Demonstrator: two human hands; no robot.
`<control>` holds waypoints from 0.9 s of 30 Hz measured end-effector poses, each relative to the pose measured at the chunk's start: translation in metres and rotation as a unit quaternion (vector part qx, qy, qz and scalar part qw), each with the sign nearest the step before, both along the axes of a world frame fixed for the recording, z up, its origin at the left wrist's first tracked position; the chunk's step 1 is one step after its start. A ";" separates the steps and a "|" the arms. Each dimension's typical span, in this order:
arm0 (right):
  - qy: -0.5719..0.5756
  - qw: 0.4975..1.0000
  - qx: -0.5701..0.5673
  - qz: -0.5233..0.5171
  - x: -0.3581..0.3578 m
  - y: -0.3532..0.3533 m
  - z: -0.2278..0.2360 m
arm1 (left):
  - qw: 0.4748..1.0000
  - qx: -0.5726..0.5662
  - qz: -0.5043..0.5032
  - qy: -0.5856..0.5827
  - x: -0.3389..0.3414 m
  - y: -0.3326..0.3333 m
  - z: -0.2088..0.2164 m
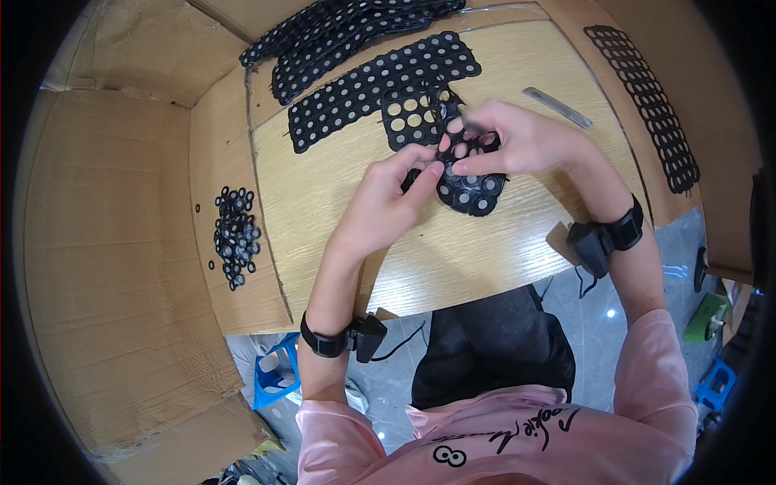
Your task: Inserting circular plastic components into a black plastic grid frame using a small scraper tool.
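Note:
A black rubber sheet (471, 196) with round grey discs hangs between my hands over the middle of the table. Its lower part still carries discs, while open holes show around my fingers higher up. My left hand (386, 202) pinches its left edge with thumb and index finger. On the other side, my right hand (525, 144) grips it, the thumb pressed on its face near a disc and a fingertip blurred. Part of the sheet (410, 119) beyond my fingers has open holes with the wood showing through; whether it is the same piece I cannot tell.
Full disc sheets lie at the back, one flat (380, 89) and several stacked (339, 36). A metal strip (556, 107) rests right of my hands. Loose black rings (237, 234) are heaped on cardboard at left; a perforated black sheet (644, 109) lies far right. Cardboard walls (113, 210) flank the table.

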State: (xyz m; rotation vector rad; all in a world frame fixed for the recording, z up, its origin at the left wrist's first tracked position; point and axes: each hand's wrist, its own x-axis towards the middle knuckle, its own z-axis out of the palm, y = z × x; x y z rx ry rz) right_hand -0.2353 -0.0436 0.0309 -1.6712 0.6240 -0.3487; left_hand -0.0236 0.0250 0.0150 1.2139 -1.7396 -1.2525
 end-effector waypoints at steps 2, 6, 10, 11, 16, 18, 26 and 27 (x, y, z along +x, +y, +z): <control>-0.003 1.000 -0.007 -0.008 0.001 0.002 0.002 | 1.000 -0.001 -0.011 0.005 -0.001 0.000 -0.002; -0.049 0.998 0.000 -0.025 0.000 -0.001 -0.002 | 0.992 0.073 0.039 0.094 -0.001 -0.001 -0.001; -0.040 0.998 0.034 -0.046 -0.003 -0.006 -0.009 | 0.973 0.138 0.101 0.156 0.001 -0.005 0.002; -0.047 0.996 0.030 -0.064 -0.006 -0.006 -0.004 | 0.973 0.137 0.101 0.156 0.003 -0.007 0.002; -0.028 0.997 0.019 -0.066 -0.010 -0.013 -0.005 | 0.953 0.145 0.144 0.225 -0.001 -0.009 0.006; -0.027 0.996 0.020 -0.077 -0.010 -0.012 -0.003 | 0.952 0.136 0.151 0.230 -0.002 -0.009 0.005; -0.009 0.998 0.037 -0.053 -0.014 -0.018 -0.006 | 0.961 0.056 0.187 0.198 0.000 -0.010 0.001; 0.001 0.998 0.034 -0.052 -0.015 -0.017 -0.006 | 0.949 0.033 0.224 0.218 0.011 -0.015 0.004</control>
